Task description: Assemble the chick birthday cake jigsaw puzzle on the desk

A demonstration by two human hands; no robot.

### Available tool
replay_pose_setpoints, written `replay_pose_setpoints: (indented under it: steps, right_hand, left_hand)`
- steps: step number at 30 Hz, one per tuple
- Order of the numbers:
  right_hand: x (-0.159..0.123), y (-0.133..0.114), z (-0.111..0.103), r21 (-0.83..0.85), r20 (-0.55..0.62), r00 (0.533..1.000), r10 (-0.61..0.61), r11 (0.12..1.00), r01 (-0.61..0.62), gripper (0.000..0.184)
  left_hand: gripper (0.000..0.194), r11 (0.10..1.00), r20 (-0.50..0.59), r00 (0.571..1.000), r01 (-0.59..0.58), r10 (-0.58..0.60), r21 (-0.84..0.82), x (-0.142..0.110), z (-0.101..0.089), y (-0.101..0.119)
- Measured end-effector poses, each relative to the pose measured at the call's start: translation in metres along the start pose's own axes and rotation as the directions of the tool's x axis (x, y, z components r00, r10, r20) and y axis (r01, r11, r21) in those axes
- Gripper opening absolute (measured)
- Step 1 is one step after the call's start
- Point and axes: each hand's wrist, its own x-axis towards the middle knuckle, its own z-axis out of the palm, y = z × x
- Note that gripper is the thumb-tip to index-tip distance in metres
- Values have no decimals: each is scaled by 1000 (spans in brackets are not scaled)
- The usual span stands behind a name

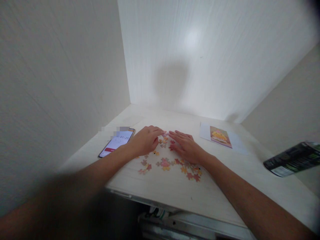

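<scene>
My left hand [148, 140] rests on the white table, its fingers closed together and bent toward a small pinkish jigsaw puzzle piece [165, 133]. From the other side my right hand [185, 145] reaches in, fingers together, its fingertips on the same spot; the exact grip is partly hidden. By its thumb lies a red puzzle piece [171, 146]. Between the hands are some joined pieces [163, 142]. Nearer me lie a small joined cluster [165, 163], loose pieces [145, 166] on the left, and a pile of pieces [190, 170] beneath the right wrist.
A phone [117, 141] showing a running timer lies left of my left forearm. At the back right is a picture card [220, 136] with a yellow figure, on a pale sheet. A dark can [292, 159] stands far right. Walls [160, 50] enclose the table [160, 190].
</scene>
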Motion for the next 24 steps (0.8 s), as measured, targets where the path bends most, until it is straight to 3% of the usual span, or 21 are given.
replay_pose_setpoints:
  steps: [3, 7, 18, 24]
  right_hand:
    - [2, -2, 1, -2, 69, 997, -27, 1000, 27, 56]
    - [2, -1, 2, -17, 96, 994, -50, 998, 52, 54]
    - [2, -2, 2, 8, 84, 993, -82, 997, 81, 49]
    - [4, 5, 1, 50, -48, 992, -113, 992, 115, 33]
  left_hand:
    - [43, 1000, 61, 998, -5, 5, 3, 19, 14, -10]
    - [45, 1000, 112, 994, -6, 5, 9, 24, 26, -13]
    - [30, 999, 156, 988, 17, -23, 35, 16, 12, -22]
    - [34, 998, 171, 983, 59, -63, 32, 11, 8, -22]
